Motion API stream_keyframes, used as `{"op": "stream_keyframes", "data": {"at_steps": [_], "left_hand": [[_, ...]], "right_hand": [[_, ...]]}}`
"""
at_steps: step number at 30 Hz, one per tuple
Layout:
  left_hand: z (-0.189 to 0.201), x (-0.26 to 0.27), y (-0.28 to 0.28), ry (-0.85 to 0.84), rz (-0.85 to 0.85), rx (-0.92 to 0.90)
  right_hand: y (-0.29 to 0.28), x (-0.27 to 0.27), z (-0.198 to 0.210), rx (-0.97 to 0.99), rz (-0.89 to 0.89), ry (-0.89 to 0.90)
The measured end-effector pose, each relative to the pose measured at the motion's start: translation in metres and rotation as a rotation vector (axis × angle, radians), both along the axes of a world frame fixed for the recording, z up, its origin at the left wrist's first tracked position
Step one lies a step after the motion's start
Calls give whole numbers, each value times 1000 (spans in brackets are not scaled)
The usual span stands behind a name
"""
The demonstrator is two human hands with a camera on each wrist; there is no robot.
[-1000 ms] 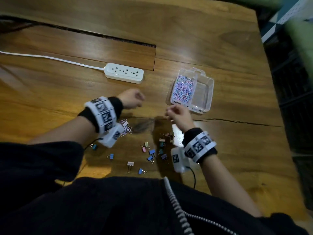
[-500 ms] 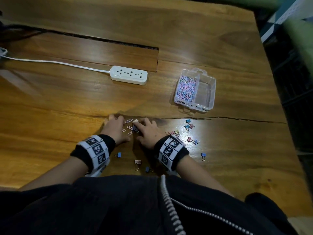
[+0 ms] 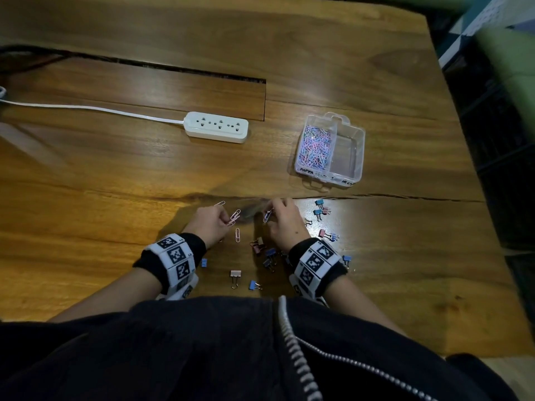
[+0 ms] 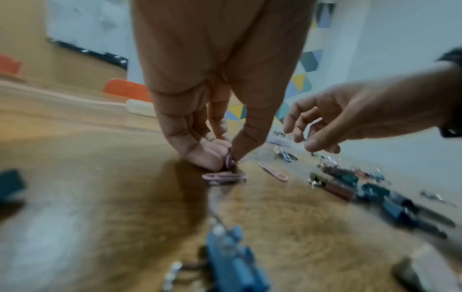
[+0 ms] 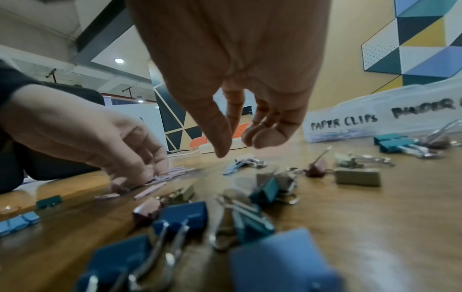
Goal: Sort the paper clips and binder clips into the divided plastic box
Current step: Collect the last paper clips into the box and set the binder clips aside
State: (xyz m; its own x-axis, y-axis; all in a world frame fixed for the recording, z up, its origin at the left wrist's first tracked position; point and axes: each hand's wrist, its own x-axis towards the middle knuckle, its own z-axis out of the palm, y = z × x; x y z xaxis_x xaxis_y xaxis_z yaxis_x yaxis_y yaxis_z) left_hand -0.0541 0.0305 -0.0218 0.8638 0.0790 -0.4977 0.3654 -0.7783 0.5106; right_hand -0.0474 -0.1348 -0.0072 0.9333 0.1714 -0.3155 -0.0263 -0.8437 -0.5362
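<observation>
Progress approx half: divided plastic box (image 3: pixel 357 146) sits far right on table (image 3: pixel 115 169), its left compartment, marked PAPER CLIPS, heaped w/ paper clips (image 3: pixel 315 147); right compartment, for binder clips, looks empty. Binder clips (image 3: pixel 267 254) all lie loose on the wood, between my wrists and off to the right. A few loose paper clips (image 3: pixel 237 234) lie near me, so those go first, then the whole binder lot.

My left hand (image 3: pixel 210 225) pinches a pink clip (image 3: pixel 234 217) btwn thumb and fingertip, low at the surface. My right hand (image 3: pixel 285 222): head view shows a clip (image 3: pixel 267 216) at its fingertips, but wrist view shows fingers loosely curled, nothing clearly gripped, so can't tell if it's held.

Vs half a sec ago: both hands lay flat on the table, close together over the clips; now apart, fingers curled in, each working a separate clip. Box unmoved.
</observation>
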Motion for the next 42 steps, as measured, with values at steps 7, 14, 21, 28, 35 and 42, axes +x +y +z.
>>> {"op": "stream_keyframes", "data": {"at_steps": [7, 14, 21, 28, 35, 42], "left_hand": [[9, 17, 18, 16, 297, -317], [19, 15, 22, 128, 538, -945], [12, 30, 12, 178, 389, -550], [6, 35, 4, -64, -59, 227], [6, 36, -4, 3, -152, 227], [7, 28, 4, 62, -283, 193]], "right_hand": [[23, 5, 2, -67, 238, 74], [23, 10, 3, -414, 270, -97], [3, 15, -4, -416, 297, -56], [6, 9, 2, -146, 211, -36], [29, 5, 0, 456, -182, 425], [41, -3, 2, -193, 245, 138]]}}
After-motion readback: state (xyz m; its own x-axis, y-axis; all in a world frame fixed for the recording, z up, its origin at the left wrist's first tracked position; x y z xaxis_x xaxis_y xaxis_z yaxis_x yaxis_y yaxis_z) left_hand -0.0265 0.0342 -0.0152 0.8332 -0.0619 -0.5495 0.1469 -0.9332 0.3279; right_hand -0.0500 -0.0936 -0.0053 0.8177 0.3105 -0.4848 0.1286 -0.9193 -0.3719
